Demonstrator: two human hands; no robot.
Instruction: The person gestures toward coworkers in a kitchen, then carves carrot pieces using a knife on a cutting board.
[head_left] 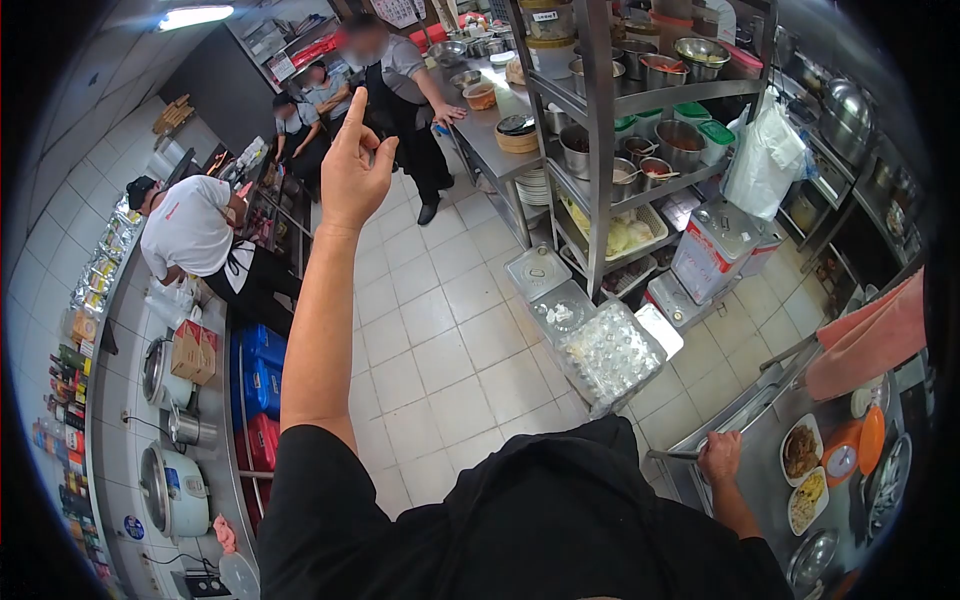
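My left hand (352, 165) is raised in front of me, the index finger stretched upward, the thumb apart and the other fingers bent. Nothing is in it. My right hand (718, 456) is closed at the near edge of a steel counter (752, 480), its fingers bent over the rim. Beside that hand, two white trays of food stand on the counter: one with browned pieces (801, 449), the other with yellow and pale food (806, 500). Farther right are an orange lid (871, 440) and a pink cloth (868, 345).
A steel shelf rack (597, 150) holds pots and tubs. Plastic-covered containers (610, 355) and metal tins (712, 250) stand on the tiled floor (430, 330). One person (205, 225) bends over the left counter; another (395, 90) stands ahead, with two more behind. Rice cookers (175, 490) line the left.
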